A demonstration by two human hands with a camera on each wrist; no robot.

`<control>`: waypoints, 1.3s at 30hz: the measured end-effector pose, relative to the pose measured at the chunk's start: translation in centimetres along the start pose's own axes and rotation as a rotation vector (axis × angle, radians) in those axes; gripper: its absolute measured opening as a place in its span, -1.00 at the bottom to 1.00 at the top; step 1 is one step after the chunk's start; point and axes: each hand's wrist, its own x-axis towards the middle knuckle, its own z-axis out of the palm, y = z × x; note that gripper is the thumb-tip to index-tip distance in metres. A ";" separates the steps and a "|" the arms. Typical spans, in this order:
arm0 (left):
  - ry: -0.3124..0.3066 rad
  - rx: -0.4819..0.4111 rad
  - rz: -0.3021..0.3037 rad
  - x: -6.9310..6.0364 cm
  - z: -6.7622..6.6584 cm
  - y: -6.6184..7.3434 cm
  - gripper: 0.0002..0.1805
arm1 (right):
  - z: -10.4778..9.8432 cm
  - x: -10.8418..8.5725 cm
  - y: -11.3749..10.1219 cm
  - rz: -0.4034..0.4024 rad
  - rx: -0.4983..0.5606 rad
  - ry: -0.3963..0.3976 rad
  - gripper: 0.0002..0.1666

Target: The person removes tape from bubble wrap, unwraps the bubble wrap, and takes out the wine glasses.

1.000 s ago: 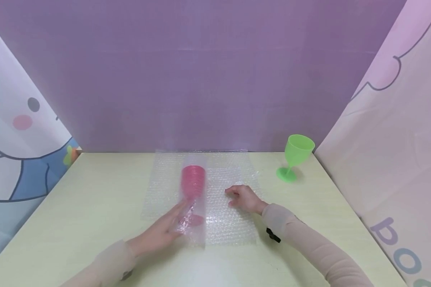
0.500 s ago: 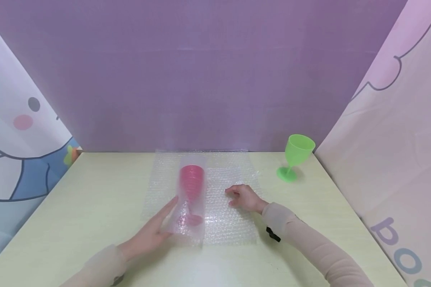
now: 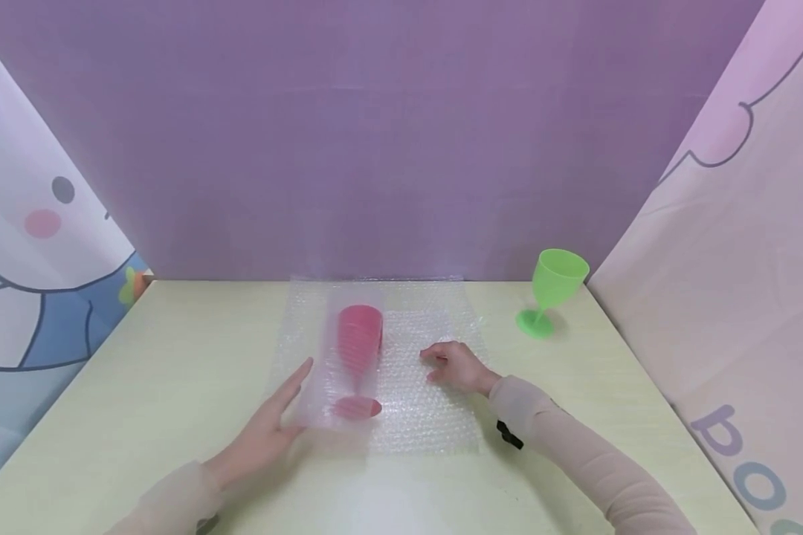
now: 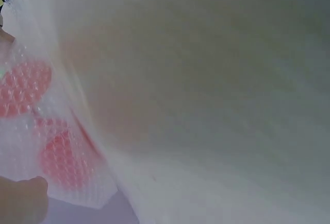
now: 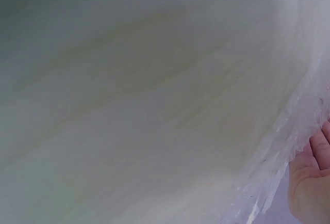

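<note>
A pink plastic goblet (image 3: pixel 360 342) lies on its side on a sheet of bubble wrap (image 3: pixel 421 416), with a raised flap of the wrap over most of it. My left hand (image 3: pixel 261 435), index finger straight, is at the left edge of that flap. Whether any fingers hide beneath the flap I cannot tell. In the left wrist view, pink shapes (image 4: pixel 64 159) show through the bubbles beside a finger (image 4: pixel 23 201). My right hand (image 3: pixel 458 368) rests on the right part of the wrap, fingers loosely bent and holding nothing; the right wrist view shows part of this hand (image 5: pixel 312 177).
A green goblet (image 3: pixel 555 286) stands upright at the back right of the pale table (image 3: pixel 194 349). A purple cloth (image 3: pixel 401 148) closes off the back, and printed cloths (image 3: pixel 729 282) hang at both sides.
My left hand has moved left and toward me. The wrap around the pink goblet has loosened leftward, leaving the goblet's right edge uncovered. My right hand has stayed still.
</note>
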 end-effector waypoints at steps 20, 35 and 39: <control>0.055 -0.046 -0.052 -0.5 -2.5 -0.4 -0.09 | 0.2 0.5 0.2 0.041 -0.038 0.020 -0.56; 0.048 -0.025 -0.029 -1.3 -3.6 -1.4 -0.14 | 0.1 0.4 0.2 0.020 -0.033 0.023 -0.56; 0.040 -0.038 -0.048 -2.1 -4.0 -1.6 -0.15 | 0.2 0.4 0.3 0.004 -0.034 0.015 -0.55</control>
